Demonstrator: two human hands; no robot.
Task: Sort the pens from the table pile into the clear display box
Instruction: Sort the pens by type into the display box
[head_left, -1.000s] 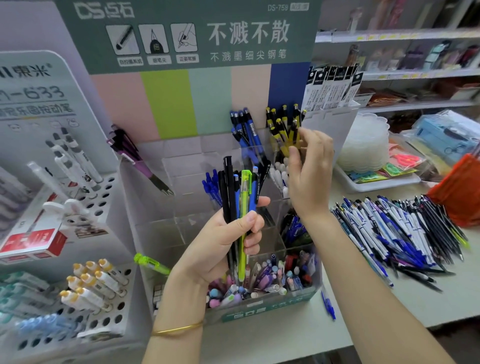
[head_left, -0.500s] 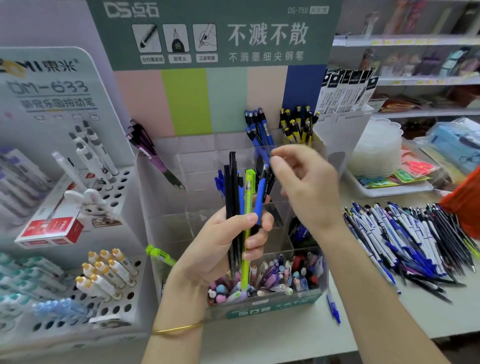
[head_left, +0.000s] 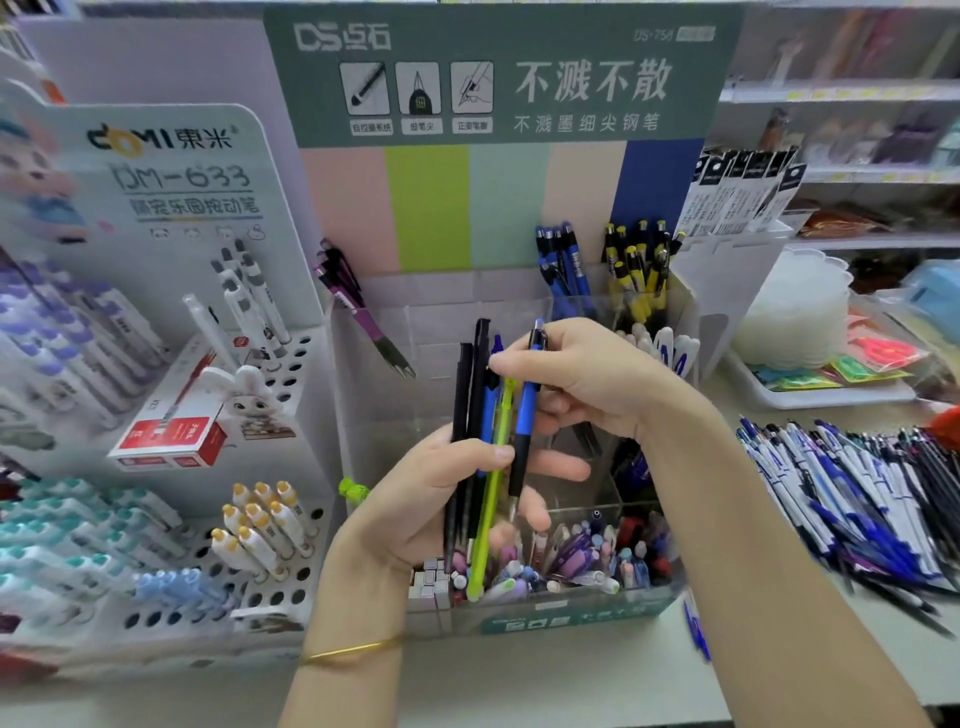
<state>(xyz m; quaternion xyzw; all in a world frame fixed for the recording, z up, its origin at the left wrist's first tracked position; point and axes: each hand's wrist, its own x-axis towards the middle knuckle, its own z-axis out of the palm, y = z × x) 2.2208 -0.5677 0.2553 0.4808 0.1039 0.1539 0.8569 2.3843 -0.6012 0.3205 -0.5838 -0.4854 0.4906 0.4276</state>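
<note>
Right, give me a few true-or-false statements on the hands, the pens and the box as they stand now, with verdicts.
1. The left hand grips a bunch of pens upright in front of the display box. True.
2. The right hand is empty. False: its fingers pinch a blue pen near its top.
3. The pen pile lies on the table to the right of the box. True.
4. The yellow-and-black pens stand in the box's front compartment. False: they stand in a back compartment, at the right.

Pale table (head_left: 561, 691), pen pile (head_left: 857, 499) right, clear display box (head_left: 566, 621), white tray (head_left: 826, 399)
</note>
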